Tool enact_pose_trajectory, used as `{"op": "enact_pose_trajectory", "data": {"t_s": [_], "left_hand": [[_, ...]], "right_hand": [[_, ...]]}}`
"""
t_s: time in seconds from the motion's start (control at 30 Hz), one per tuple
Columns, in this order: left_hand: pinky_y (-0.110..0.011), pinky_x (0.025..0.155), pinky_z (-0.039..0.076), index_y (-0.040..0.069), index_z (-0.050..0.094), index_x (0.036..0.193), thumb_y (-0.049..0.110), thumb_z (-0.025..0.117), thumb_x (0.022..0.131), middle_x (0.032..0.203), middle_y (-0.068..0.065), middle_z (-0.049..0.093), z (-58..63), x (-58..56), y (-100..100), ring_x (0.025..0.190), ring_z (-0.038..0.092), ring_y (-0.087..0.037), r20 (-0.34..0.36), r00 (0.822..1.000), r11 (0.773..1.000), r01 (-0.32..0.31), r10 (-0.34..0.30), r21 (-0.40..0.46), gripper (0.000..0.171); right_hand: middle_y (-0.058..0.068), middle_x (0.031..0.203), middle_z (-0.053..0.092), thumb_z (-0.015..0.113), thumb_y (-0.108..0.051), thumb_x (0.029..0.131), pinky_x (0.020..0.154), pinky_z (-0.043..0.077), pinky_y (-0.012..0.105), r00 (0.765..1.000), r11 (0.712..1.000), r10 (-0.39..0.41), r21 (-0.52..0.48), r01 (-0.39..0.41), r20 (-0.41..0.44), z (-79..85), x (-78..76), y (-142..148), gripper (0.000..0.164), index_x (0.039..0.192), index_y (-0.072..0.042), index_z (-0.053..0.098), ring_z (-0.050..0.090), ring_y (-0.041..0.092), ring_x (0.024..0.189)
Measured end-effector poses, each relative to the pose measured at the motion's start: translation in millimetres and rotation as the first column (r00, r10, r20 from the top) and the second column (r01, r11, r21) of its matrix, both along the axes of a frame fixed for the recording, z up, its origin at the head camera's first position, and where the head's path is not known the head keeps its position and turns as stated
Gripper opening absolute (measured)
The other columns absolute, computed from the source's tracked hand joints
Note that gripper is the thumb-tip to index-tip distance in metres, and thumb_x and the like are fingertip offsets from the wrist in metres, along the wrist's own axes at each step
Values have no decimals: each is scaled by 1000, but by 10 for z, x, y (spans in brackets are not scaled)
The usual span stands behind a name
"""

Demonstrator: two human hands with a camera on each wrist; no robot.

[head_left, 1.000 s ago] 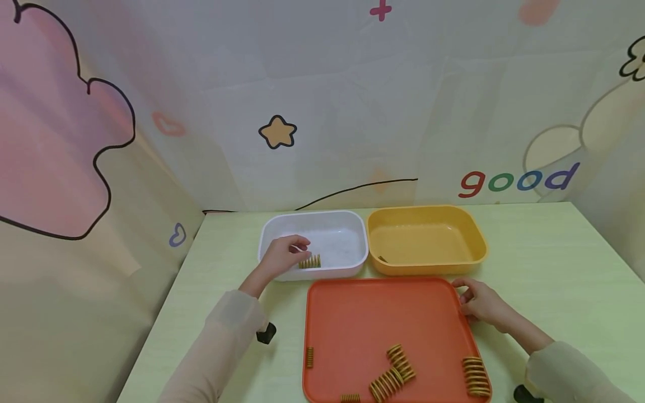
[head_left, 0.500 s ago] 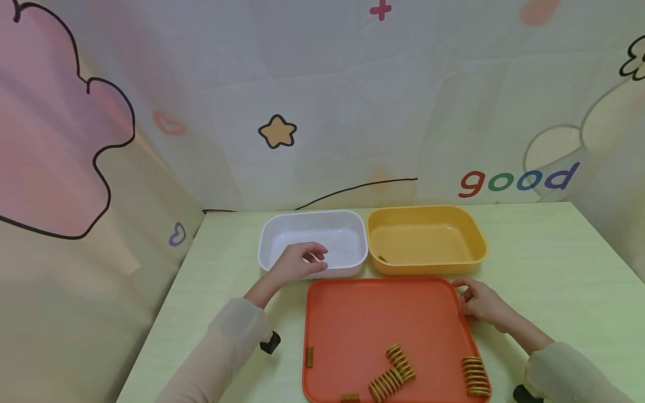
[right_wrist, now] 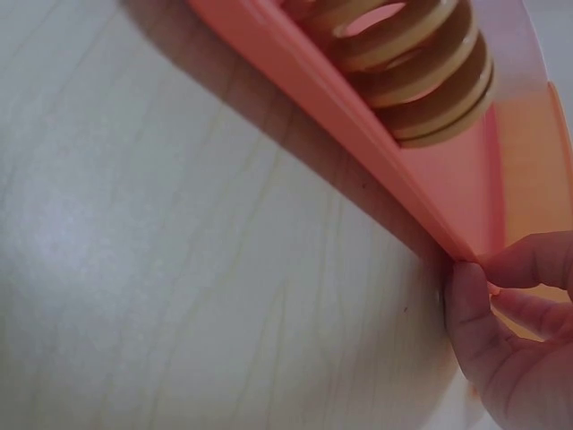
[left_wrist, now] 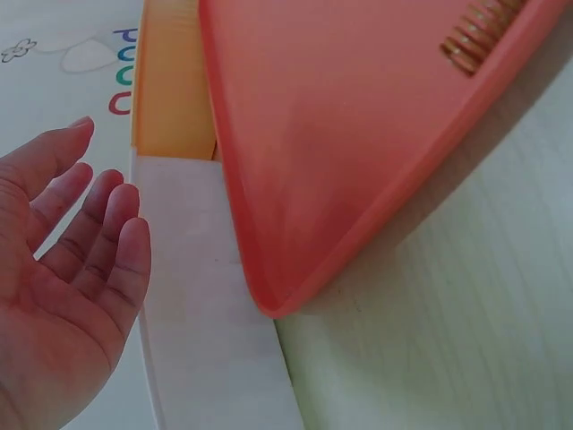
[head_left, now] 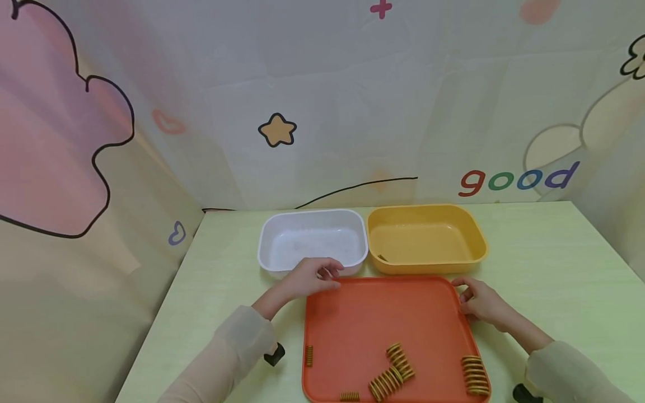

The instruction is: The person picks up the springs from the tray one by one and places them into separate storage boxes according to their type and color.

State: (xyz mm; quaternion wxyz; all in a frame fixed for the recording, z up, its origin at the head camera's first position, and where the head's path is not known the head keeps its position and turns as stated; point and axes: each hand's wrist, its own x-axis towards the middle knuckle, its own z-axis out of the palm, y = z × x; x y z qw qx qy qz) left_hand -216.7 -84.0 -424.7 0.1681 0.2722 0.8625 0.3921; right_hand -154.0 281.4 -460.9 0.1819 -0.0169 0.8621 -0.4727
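Observation:
My left hand [head_left: 314, 277] hovers over the front rim of the white bin [head_left: 312, 217] and the back left corner of the orange tray [head_left: 363, 313]. In the left wrist view its fingers [left_wrist: 134, 255] are loosely bent with nothing between them. My right hand [head_left: 484, 305] pinches the tray's back right corner; thumb and finger [right_wrist: 470, 305] meet at the rim in the right wrist view. On the tray lie two medium coil springs [head_left: 401, 361] near the middle, a large spring [head_left: 476, 375] by the right rim, and small springs [head_left: 309, 356] by the left and front rims.
A yellow bin [head_left: 428, 268] stands right beside the white one, behind the tray, with a small spring [head_left: 383, 258] partly visible inside. Pale green table surface [head_left: 569, 280] surrounds them. A printed cloth [head_left: 353, 112] hangs behind.
A spring under my left fingers at the white bin is now out of sight, behind its front wall. That hand has come right and toward the tray. My right hand keeps its place.

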Motion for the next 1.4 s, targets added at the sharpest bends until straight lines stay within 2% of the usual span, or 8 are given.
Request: {"op": "enact_pose_trajectory", "data": {"t_s": [0.13,0.27,0.47,0.7,0.9,1.0,1.13,1.4], "left_hand": [[-24,75,46,7,59,110,17,66,78,99,-11,61,-34,22,12,80,53,-13,-19,1000,999,24,-25,-29,35],[-22,70,45,7,60,109,17,68,76,93,-6,62,-80,40,14,77,52,-12,-41,999,999,26,-27,-40,35],[-19,70,46,4,60,107,16,68,76,93,-7,63,-176,78,2,76,56,-10,-51,997,999,52,-52,-11,34],[-19,69,48,1,60,104,12,68,75,90,-8,63,-259,104,-25,73,59,-11,-103,991,996,90,-90,3,32],[-18,69,47,1,60,105,12,68,76,91,-7,63,-282,158,-35,75,57,-10,-57,995,997,76,-76,3,32],[-17,69,47,2,60,104,12,68,75,91,-5,62,-311,190,-21,75,57,-9,-61,996,997,72,-73,-4,31],[-18,68,47,4,60,104,12,68,75,90,-4,62,-325,245,19,74,57,-10,-67,994,996,84,-84,-10,31],[-15,70,46,7,60,107,13,68,76,93,-3,62,-322,327,111,73,54,-3,-19,993,994,112,-112,-16,32]], "right_hand": [[14,76,44,49,10,73,50,48,28,1000,1000,1,-2,-1,1,3,-4,-3,46,117,10,36,47,18,59],[14,77,45,49,10,73,50,48,28,1000,1000,2,-2,-2,2,6,-11,-2,47,117,10,36,47,18,59],[14,78,45,49,10,73,51,48,29,1000,1000,6,7,-6,1,18,-19,-6,47,117,10,35,47,18,60],[12,78,46,49,9,72,51,48,28,1000,1000,11,24,-11,-5,14,-24,-2,47,118,10,36,48,18,61],[12,78,46,49,9,73,52,48,28,1000,1000,10,21,-10,-5,11,-21,2,47,118,11,36,48,18,62],[13,78,46,48,9,73,52,48,28,1000,1000,9,14,-9,-1,16,-15,1,47,118,11,36,47,18,62],[14,78,46,48,10,73,51,48,28,1000,1000,8,11,-8,1,20,-8,-1,47,118,11,36,47,18,61],[14,78,46,49,10,73,50,47,28,1000,1000,5,11,-5,2,7,-3,1,47,118,11,36,47,18,60]]}}
